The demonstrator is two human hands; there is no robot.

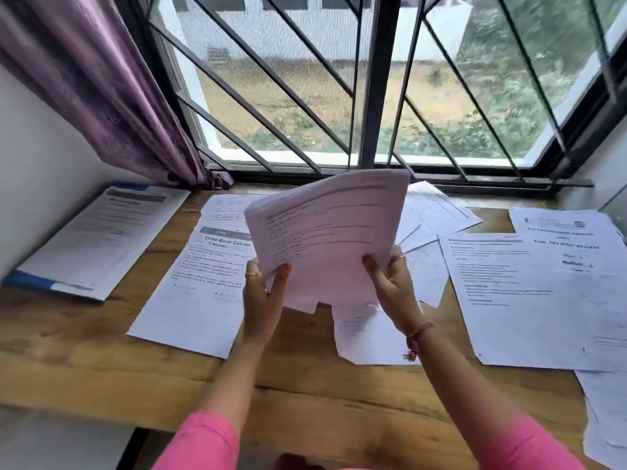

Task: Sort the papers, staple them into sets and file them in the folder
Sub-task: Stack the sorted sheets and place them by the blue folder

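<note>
I hold a thick white paper stack (325,239) with left hand (263,296) and right hand (393,286), fingers curled round it. Loose white sheets (529,300) cover the wooden desk (101,361); I think sorting has barely begun.

Printed sheet (200,266) lying on the counter (84,351), left of centre: bold heading reads "Close Mirror Cabinet". Grey band above that heading carries a number, looks like "2746", soft focus. Body paragraphs beneath the heading too blurred to read.

Stack of papers (325,232) held up in mid-frame: lines of print and a dark rule visible, motion-blurred, no word legible.

Sheet at far right (573,242): bold heading lines, blurred, unreadable.

Large sheet right of centre (509,290): small list-style print, unreadable.

Document at far left (98,232), on a blue-edged cover: dark header band, text illegible.
</note>
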